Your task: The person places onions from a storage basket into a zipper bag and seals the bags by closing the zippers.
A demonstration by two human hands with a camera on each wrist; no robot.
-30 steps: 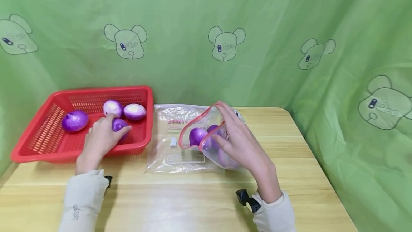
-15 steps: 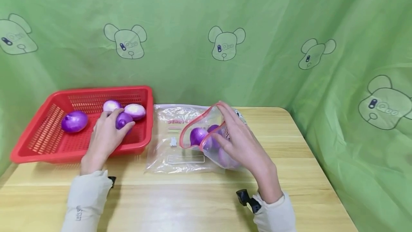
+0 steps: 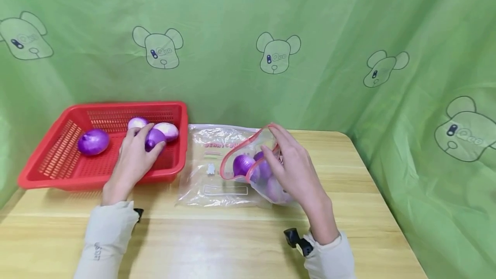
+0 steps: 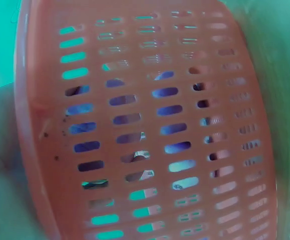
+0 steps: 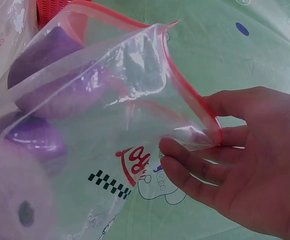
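Observation:
My left hand [image 3: 133, 158] grips a purple onion [image 3: 154, 138] just above the floor of the red basket [image 3: 50, 160]. Three more onions lie in that basket: one at the left [image 3: 93, 141] and two pale ones at the back [image 3: 168, 131]. My right hand [image 3: 294, 165] pinches the red-edged mouth of a clear zip bag [image 3: 248, 165] and holds it open; the right wrist view shows the rim [image 5: 195, 90] between my fingers [image 5: 195, 167]. Several purple onions [image 3: 243, 165] sit inside the bag [image 5: 39, 65]. The left wrist view shows only the basket's slotted wall [image 4: 150, 125].
Another flat clear bag [image 3: 211, 162] with red print lies on the wooden table [image 3: 217, 244] under the open one. A green curtain with bear drawings [image 3: 277, 53] hangs close behind. The table's right edge [image 3: 383, 210] is near the right arm.
My left hand has lifted the onion it gripped off the basket floor and carried it slightly up and to the right. The right hand keeps holding the bag's mouth open.

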